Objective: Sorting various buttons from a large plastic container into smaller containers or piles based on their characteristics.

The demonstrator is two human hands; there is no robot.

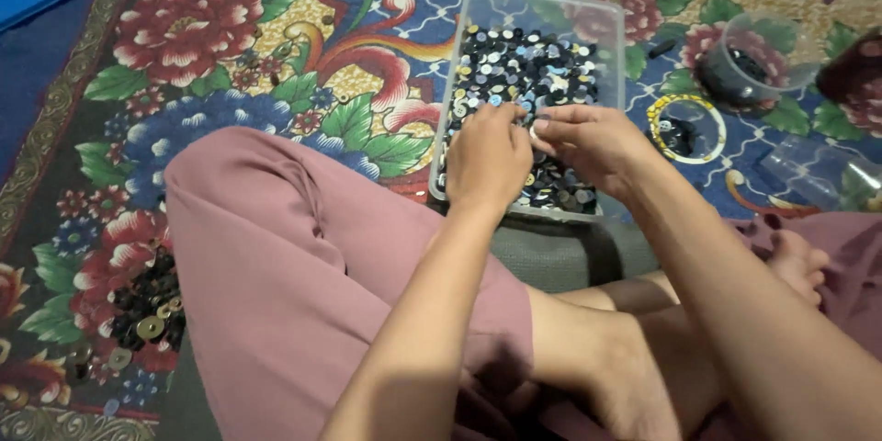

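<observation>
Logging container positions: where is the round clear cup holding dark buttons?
In the head view, the round clear cup sits upper right on the floral mat, right of the clear rectangular tray and beyond the right hand.

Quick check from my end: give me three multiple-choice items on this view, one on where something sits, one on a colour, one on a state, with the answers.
1. Where are both hands?
A. Over the near end of the clear tray of buttons
B. On the blue mat
C. Inside the round cup

2. What colour is the trouser leg in the foreground?
A. Green
B. Dusty pink
C. White

3. What state is the round clear cup at upper right in?
A. Lidded and shut
B. Lying flat and crushed
C. Open, with dark pieces inside

Answers:
1 A: the left hand and right hand meet above the tray, fingertips together over the buttons.
2 B: the trouser leg is dusty pink.
3 C: the cup shows an open rim and dark contents.
</observation>
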